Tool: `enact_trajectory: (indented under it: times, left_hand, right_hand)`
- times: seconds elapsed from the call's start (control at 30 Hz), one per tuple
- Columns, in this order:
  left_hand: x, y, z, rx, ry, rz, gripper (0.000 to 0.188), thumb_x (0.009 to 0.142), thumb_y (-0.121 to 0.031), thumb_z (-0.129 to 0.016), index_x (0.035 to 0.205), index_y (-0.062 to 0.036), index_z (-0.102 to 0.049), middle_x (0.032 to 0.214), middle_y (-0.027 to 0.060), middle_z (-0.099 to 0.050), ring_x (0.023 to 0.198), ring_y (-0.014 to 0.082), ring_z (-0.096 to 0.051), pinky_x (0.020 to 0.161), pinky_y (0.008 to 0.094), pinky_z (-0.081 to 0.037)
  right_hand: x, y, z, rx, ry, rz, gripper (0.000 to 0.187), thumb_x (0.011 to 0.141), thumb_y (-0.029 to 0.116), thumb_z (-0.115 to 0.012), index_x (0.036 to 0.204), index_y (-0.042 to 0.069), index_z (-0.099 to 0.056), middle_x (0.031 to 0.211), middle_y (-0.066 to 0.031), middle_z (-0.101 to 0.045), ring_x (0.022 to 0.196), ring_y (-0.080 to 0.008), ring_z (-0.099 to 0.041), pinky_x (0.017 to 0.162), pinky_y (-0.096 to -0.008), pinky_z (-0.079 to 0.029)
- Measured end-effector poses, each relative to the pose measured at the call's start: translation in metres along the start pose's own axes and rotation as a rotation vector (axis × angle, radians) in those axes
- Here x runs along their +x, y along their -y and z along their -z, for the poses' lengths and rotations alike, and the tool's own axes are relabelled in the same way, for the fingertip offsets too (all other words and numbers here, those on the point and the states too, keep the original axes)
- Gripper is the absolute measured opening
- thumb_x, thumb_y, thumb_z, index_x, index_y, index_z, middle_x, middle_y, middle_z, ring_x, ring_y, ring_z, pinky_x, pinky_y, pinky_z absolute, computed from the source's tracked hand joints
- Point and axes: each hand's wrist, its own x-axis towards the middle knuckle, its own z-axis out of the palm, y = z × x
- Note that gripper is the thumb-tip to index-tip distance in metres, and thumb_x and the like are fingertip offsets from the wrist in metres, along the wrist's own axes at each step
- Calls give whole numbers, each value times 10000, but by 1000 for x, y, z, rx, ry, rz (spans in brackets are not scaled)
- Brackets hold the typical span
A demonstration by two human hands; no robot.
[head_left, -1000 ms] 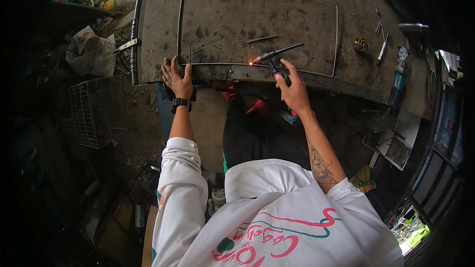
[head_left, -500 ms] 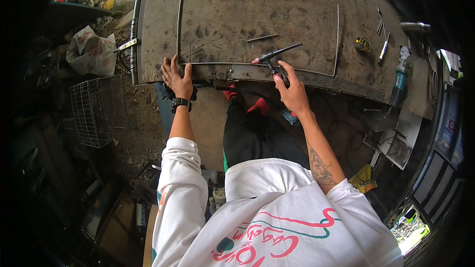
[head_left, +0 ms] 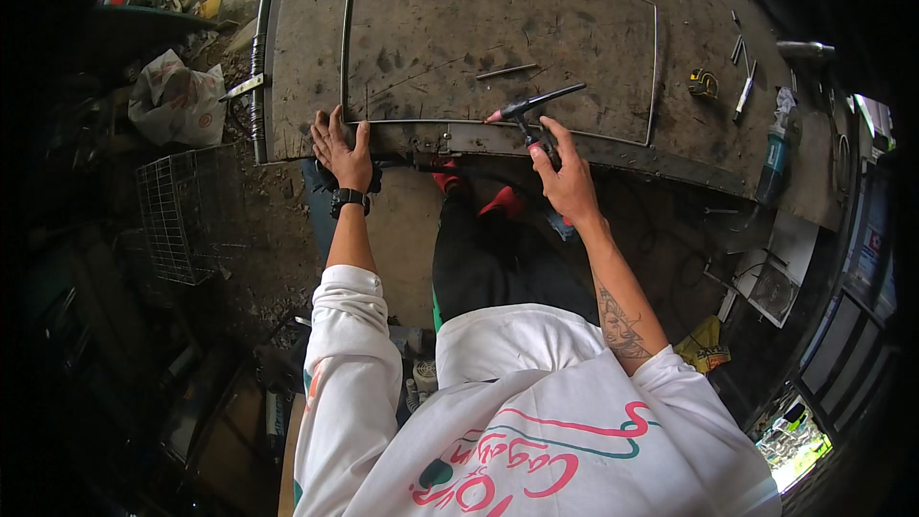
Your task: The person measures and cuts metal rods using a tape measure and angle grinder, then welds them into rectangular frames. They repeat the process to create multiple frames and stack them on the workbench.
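Observation:
My left hand [head_left: 345, 153] lies with fingers spread on the near edge of the workbench [head_left: 306, 38], at the near left corner of a thin metal rod frame [head_left: 655, 67]. My right hand [head_left: 569, 177] is wrapped round the handle of a TIG welding torch [head_left: 541, 99]. The torch's pink nozzle points left, close over the frame's near side; whether it touches cannot be made out. A short metal rod [head_left: 506, 71] rests on the bench inside the frame, beyond the torch.
A yellow and black tape measure [head_left: 703, 84], a pen-like marker [head_left: 744, 93] and a teal angle grinder [head_left: 772, 163] lie to the right. A steel bar [head_left: 258, 67] runs along the bench's left side. On the floor at left are a white sack [head_left: 177, 101] and a wire rack [head_left: 172, 220].
Both hands and the torch stay almost where they were; the view has shifted very slightly. Nothing was taken up or let go.

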Motion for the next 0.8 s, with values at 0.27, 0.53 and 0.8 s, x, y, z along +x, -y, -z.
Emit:
enact_trajectory:
  times: [0.27, 0.53, 0.8]
  left_hand:
    - [-1, -1, -1, -14, 0, -3, 653, 998, -538, -672, 1575, -294, -489, 1764, 80, -243, 1646, 348, -90, 1300, 527, -28]
    - [-1, -4, 4, 13, 13, -8, 683, 996, -574, -647, 1581, -269, -471, 1752, 101, -259, 1642, 353, -103, 1300, 573, -67]
    - [-3, -26, 39, 159, 47, -296, 375, 965, -227, -752, 1334, -255, -688, 1559, 121, -507, 1397, 395, -510, 1139, 539, -424]
  right_hand:
    - [0, 2, 2, -44, 9, 36, 518, 1060, 278, -643, 1545, 174, -495, 896, -105, -726, 759, -234, -705, 765, -386, -549]
    - [3, -7, 13, 80, -62, 3, 563, 1052, 288, -672, 1556, 138, -471, 963, -99, -725, 649, -162, -643, 624, -332, -535]
    - [32, -87, 160, 342, -637, -291, 390, 1082, 421, -626, 1160, 41, -580, 966, -114, -753, 594, -129, -663, 482, -269, -507]
